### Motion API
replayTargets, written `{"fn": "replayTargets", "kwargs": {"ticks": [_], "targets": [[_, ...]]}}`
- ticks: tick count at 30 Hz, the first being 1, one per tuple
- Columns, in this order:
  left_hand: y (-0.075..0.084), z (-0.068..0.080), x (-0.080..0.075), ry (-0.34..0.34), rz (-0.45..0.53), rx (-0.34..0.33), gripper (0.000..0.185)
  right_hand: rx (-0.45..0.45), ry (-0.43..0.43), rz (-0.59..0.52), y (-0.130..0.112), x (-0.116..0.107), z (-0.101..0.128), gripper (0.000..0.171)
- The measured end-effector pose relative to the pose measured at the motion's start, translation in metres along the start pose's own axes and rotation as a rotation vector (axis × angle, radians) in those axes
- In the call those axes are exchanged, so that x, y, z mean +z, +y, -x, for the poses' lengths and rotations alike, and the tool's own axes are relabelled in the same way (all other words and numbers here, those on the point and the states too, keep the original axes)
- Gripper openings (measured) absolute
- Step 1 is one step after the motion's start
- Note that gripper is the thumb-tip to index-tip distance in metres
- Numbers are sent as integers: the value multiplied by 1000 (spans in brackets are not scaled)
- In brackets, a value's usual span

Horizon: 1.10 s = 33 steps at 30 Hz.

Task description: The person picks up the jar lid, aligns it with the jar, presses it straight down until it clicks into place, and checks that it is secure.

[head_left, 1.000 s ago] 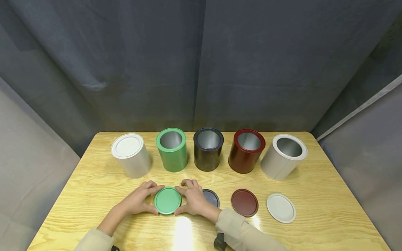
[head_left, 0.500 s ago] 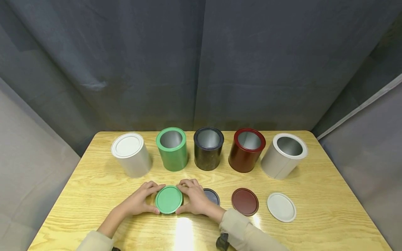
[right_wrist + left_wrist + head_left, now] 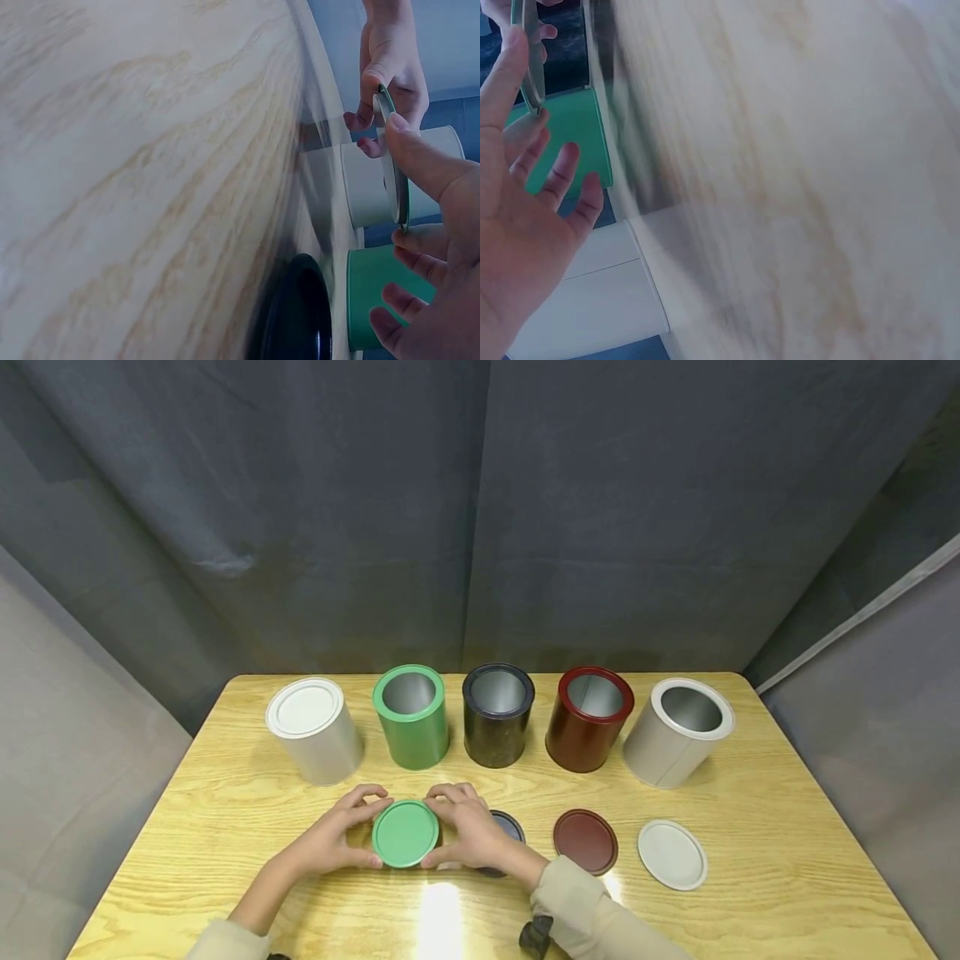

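Between both hands is a round green lid [image 3: 406, 833], held level by its edge. My left hand [image 3: 333, 837] grips its left side with thumb and index finger, and my right hand [image 3: 472, 835] pinches the right side the same way. Both wrist views show the lid [image 3: 391, 161] lifted off the table, seen edge-on, with the other fingers free below it. Straight behind stands the green can [image 3: 417, 739], its top uncovered. A dark blue lid [image 3: 508, 825] lies on the table, partly hidden by my right hand and forearm.
A lidded white can [image 3: 318, 747] stands left of the green one. To its right are a black can [image 3: 495, 739], a dark red can [image 3: 583, 743] and a white can [image 3: 667, 756], all uncovered. A dark red lid [image 3: 586, 842] and a white lid [image 3: 672, 855] lie in front.
The green lid has risen from the table and shifted slightly right and away from me, with both hands holding it. The cans and other lids stay where they were.
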State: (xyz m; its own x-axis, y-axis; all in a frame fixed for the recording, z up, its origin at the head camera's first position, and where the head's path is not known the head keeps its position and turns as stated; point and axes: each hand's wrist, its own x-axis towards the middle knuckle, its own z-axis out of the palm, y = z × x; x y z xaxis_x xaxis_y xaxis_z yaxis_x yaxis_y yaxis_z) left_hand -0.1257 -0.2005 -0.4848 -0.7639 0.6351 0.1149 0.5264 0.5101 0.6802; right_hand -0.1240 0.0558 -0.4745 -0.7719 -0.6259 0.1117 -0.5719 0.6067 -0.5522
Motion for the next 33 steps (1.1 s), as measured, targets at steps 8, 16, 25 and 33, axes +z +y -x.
{"fn": "replayTargets", "kwargs": {"ticks": [8,16,25,33], "targets": [[5,1,-1,26,39,42,73,7,-5,-22,-2,-4,1,76],[8,1,-4,89,35,59,76,-22,44,-30,-5,-9,1,74],[8,1,-8,177,6,104,71,-37,93,-72,-10,-17,0,74],[15,2,-11,193,65,46,69,-29,116,-94,-12,-22,-1,74]]}}
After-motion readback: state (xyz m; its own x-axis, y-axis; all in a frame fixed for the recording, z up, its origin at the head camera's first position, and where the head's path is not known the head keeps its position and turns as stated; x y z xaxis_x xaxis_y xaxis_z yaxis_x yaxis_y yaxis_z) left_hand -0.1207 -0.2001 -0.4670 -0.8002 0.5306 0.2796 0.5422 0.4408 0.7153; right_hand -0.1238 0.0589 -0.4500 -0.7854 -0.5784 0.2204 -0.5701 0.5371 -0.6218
